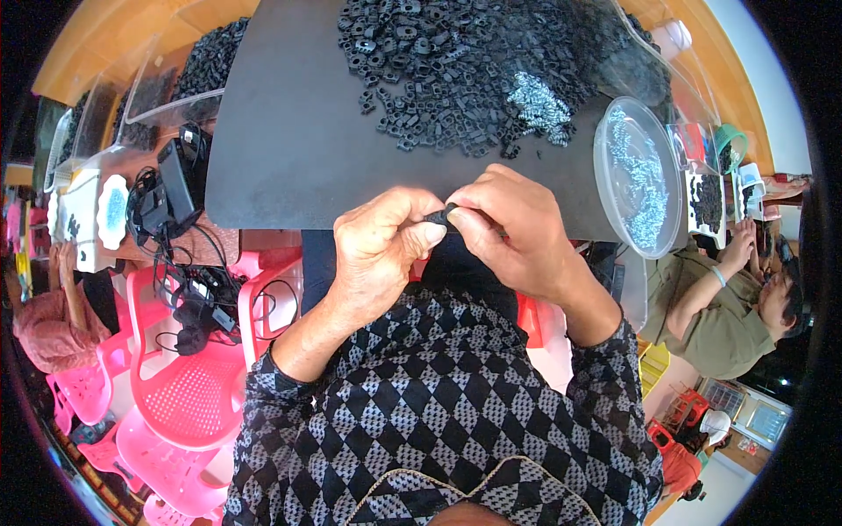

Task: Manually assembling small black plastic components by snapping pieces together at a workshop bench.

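Observation:
Just past the near edge of the dark tabletop [281,131], my left hand [377,245] and my right hand [517,228] meet. Between their thumbs and fingers is a small black plastic part [441,216], pinched from both sides and mostly covered by the fingertips. A big heap of similar black plastic parts [438,79] spreads over the far side of the table. On the heap's near right lies a cluster of small silvery metal springs [541,107]. More springs [640,175] fill a round clear plastic dish [609,188] to the right of my hands.
At the far left stand clear bins [149,110] of black parts. Black adapters [184,167] and tangled cables hang beside a pink plastic chair [189,386]. One person [728,307] sits at the right; another [57,324] is at the left, each working at a table.

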Action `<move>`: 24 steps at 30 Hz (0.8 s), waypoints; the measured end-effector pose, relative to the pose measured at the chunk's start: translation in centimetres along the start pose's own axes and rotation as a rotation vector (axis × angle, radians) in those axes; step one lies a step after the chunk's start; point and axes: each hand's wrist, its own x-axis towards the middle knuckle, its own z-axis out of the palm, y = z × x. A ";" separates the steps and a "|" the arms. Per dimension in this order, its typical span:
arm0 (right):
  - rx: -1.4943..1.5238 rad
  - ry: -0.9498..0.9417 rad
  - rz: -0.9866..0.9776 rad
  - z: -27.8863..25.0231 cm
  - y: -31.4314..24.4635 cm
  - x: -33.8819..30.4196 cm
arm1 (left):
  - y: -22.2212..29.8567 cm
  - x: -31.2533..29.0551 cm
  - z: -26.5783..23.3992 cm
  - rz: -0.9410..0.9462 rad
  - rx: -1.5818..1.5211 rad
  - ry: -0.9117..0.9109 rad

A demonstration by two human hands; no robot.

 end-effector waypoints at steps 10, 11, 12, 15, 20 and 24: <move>-0.152 0.151 -0.257 1.7 0.9 -1.0 | 0.3 -0.4 0.1 -0.077 0.047 -0.009; -0.173 0.191 -0.290 1.8 1.0 -1.1 | 0.4 -0.4 0.2 -0.088 0.015 -0.002; -0.172 0.191 -0.289 2.0 1.1 -1.2 | 0.5 -0.4 0.2 -0.089 0.016 -0.001; -0.203 0.237 -0.350 2.3 1.4 -1.3 | 0.6 -0.4 0.5 -0.134 -0.014 0.013; -0.208 0.271 -0.363 2.4 1.6 -1.4 | 0.0 0.1 0.6 0.177 0.250 0.061; -0.205 0.267 -0.366 2.3 1.5 -1.4 | -0.1 -0.2 0.5 0.075 0.218 0.050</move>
